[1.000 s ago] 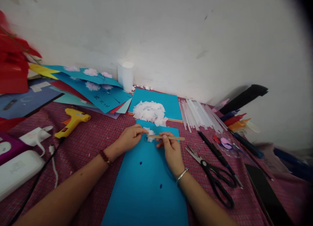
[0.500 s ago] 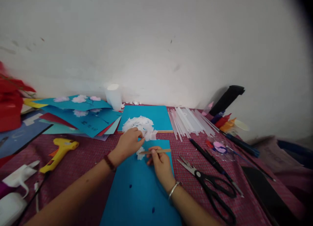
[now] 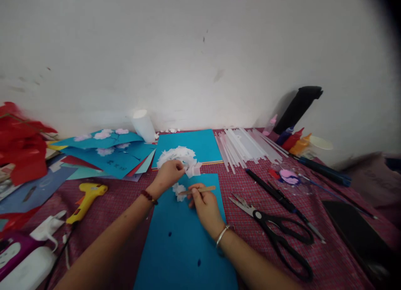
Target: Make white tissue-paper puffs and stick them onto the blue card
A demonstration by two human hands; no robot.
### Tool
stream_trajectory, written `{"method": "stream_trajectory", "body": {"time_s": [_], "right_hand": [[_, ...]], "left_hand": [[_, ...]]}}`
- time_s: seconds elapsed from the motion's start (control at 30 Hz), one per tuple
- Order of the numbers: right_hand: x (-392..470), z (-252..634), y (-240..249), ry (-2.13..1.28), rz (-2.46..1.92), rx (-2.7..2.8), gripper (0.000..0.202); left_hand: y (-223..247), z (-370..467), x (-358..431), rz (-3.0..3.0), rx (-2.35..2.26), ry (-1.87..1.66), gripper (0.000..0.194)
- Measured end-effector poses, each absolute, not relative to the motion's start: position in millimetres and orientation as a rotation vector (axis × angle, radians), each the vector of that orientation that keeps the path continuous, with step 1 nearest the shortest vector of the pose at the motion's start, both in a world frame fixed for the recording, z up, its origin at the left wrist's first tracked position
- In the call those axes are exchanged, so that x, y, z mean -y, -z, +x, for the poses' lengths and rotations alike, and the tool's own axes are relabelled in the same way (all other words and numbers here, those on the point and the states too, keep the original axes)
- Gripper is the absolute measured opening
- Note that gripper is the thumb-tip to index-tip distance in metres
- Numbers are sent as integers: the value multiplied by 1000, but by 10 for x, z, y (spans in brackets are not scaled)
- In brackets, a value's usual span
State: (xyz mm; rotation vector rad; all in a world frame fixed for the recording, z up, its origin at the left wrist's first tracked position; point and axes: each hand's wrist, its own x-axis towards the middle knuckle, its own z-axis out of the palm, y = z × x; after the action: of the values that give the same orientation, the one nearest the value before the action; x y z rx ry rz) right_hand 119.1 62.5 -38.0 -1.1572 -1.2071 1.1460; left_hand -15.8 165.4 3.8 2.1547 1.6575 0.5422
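Note:
My right hand (image 3: 203,206) is closed around a flat wooden craft stick (image 3: 207,189). The stick's left end touches a small cluster of white paper bits (image 3: 179,192) near the top of a blue sheet (image 3: 184,244), which also bears two dark spots. My left hand (image 3: 170,173) is pinched at the front edge of a heap of torn white paper pieces (image 3: 178,153). Whatever its fingertips hold, if anything, is too small to make out. That heap lies on a second blue sheet (image 3: 203,141) further back.
Scissors (image 3: 272,227), a pen (image 3: 266,187) and white glue sticks (image 3: 247,146) lie on the right. Paint bottles (image 3: 291,139) stand behind. At left are a yellow glue gun (image 3: 89,200), decorated blue sheets (image 3: 109,156), a white cup (image 3: 144,125) and a power strip (image 3: 19,256).
My left hand has drawn slightly away from the small white cluster, back toward the paper heap. My right hand keeps the craft stick at the cluster. The view has shifted slightly.

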Motion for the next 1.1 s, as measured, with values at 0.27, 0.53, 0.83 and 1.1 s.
{"method": "stream_trajectory", "body": {"time_s": [0.27,0.53,0.83,1.1], "right_hand": [[-617,1191,424,-1231,-1125,1084,33],[-595,1197,393,-1210,-1140,1039,34],[-590,1198,397,-1197,-1180,1057,33],[-587,1185,359,-1188,-1199,1056,36]], "left_hand": [[-217,-750,-1249,1824,-1464,-884,16],[158,-988,-1227,1712,-1149,-691,19],[-53,-1107,-1213,1705,-585,-300,11],[262,-818,-1200,1740,-1017,-543,12]]}}
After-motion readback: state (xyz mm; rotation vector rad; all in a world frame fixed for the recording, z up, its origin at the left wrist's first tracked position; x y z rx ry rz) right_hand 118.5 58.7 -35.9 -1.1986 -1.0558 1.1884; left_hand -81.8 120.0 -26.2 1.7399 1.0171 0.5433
